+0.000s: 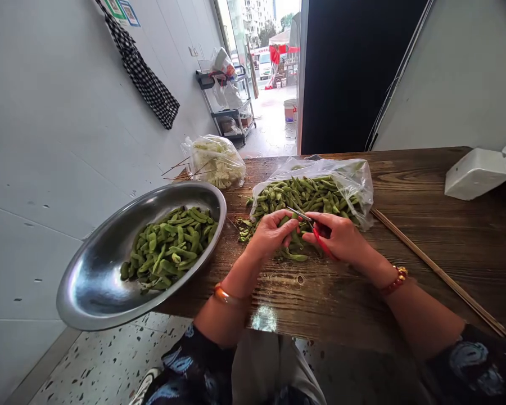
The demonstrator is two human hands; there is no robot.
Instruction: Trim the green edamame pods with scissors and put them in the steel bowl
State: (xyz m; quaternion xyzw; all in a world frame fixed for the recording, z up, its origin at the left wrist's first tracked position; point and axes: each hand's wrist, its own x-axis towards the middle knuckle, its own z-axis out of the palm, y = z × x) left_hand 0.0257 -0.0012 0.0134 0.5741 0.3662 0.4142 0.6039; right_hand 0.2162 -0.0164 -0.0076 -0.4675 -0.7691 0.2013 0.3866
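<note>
Between the fingers of my left hand [274, 230] is a green edamame pod [294, 220], pinched near its upper end. My right hand [341, 237] grips red-handled scissors [321, 243], whose metal blades reach left to the pod. Right behind both hands, a clear plastic bag [356, 174] lies with its mouth towards me, and a heap of edamame pods [303, 191] spills from it. A few loose pods and small trimmings rest on the wood under my hands. To the left, a large steel bowl [95, 281] holds a pile of edamame pods [172, 244].
Behind the bowl stands a plastic bag of cauliflower [219, 163], with thin sticks beside it. Long wooden sticks [438, 270] lie across the right of the wooden table [405, 197]. A white container [474, 174] sits at the far right. A shelf cart [231, 107] stands by the doorway.
</note>
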